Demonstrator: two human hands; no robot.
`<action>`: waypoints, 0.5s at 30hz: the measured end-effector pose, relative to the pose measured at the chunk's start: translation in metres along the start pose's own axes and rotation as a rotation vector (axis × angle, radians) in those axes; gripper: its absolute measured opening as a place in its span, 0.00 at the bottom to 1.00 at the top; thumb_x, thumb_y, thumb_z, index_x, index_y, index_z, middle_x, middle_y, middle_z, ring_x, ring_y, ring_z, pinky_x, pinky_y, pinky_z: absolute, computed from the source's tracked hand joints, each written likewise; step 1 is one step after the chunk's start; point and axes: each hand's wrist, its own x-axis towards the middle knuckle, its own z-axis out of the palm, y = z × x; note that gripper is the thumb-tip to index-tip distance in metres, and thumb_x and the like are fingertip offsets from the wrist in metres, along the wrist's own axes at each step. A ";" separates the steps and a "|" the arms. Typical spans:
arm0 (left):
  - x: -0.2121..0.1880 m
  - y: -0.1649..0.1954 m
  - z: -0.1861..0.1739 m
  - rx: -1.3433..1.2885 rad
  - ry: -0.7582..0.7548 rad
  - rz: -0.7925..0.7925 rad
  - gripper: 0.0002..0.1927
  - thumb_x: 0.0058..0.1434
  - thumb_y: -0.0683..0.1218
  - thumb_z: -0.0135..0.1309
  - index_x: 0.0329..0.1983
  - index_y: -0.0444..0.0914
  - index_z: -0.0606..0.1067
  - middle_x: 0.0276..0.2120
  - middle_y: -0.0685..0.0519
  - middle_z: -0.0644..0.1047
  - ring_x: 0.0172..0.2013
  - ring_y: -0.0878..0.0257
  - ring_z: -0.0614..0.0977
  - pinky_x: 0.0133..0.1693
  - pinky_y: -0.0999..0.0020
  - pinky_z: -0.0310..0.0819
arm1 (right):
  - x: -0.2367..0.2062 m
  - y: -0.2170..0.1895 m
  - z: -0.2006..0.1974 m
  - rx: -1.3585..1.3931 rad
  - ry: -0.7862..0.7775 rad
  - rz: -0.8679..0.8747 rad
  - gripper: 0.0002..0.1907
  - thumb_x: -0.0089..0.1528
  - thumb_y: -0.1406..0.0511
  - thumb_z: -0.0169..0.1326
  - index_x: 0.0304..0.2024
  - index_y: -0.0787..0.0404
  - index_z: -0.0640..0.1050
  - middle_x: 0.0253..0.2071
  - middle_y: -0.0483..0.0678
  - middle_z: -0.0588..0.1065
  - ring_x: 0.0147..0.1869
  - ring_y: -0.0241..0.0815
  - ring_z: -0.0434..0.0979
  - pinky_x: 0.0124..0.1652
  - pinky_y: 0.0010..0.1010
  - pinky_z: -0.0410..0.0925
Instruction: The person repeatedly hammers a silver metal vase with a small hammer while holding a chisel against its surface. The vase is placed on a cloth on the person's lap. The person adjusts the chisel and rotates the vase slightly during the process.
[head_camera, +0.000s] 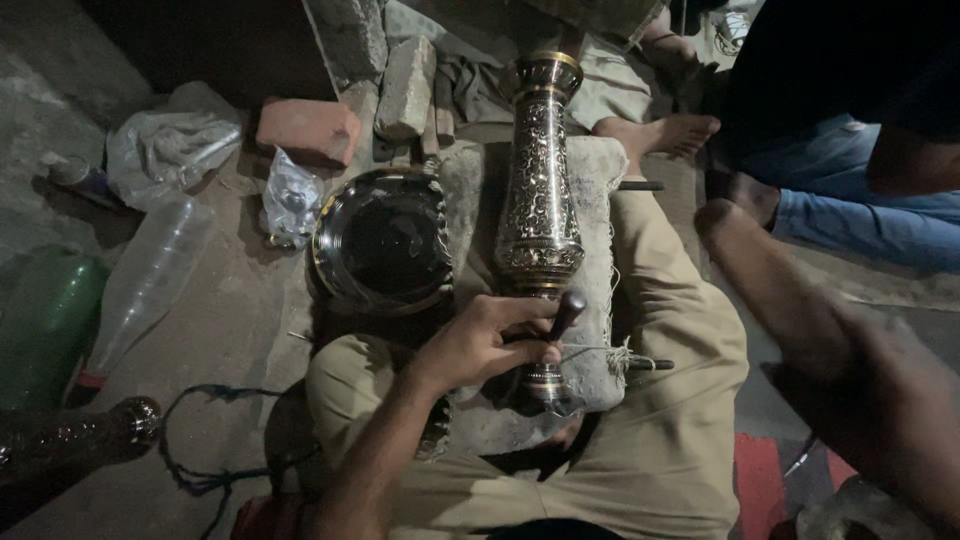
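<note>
Working left to right: round dark tray (380, 240) lies beside your grip. Your left hand (480, 345) clamps a dark-handled tool (563, 315) against the engraved vase (540, 215), pattern already covering its body. Right hand (890, 400) blurred; grip unclear.

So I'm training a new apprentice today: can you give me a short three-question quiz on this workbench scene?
1. True or false: the left hand grips a dark-handled tool against the engraved metal vase.
2. What lies just left of the vase: A) round dark plate, B) a book, C) a hammer?
3. What does the vase rest on?

Key: 1 true; 2 A; 3 a grey padded cushion over the lap.
</note>
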 end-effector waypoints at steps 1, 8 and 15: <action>0.000 0.002 0.000 0.022 0.010 0.001 0.25 0.63 0.47 0.64 0.63 0.41 0.74 0.44 0.50 0.85 0.46 0.63 0.86 0.52 0.63 0.82 | -0.001 -0.001 0.002 -0.038 -0.040 0.017 0.39 0.58 0.56 0.61 0.73 0.40 0.65 0.50 0.47 0.80 0.46 0.47 0.84 0.44 0.37 0.77; 0.008 0.012 -0.003 0.181 -0.098 0.022 0.26 0.60 0.44 0.64 0.63 0.39 0.76 0.49 0.48 0.84 0.46 0.62 0.87 0.51 0.64 0.80 | -0.020 -0.011 0.021 0.253 0.000 -0.018 0.42 0.55 0.60 0.63 0.72 0.45 0.65 0.52 0.47 0.79 0.49 0.47 0.83 0.47 0.36 0.77; 0.001 0.014 -0.008 0.164 -0.146 -0.008 0.22 0.63 0.43 0.62 0.61 0.39 0.77 0.48 0.49 0.85 0.48 0.62 0.88 0.53 0.64 0.82 | -0.044 -0.009 0.036 -0.103 -0.072 0.118 0.39 0.58 0.57 0.65 0.72 0.35 0.66 0.49 0.40 0.80 0.51 0.38 0.84 0.48 0.28 0.77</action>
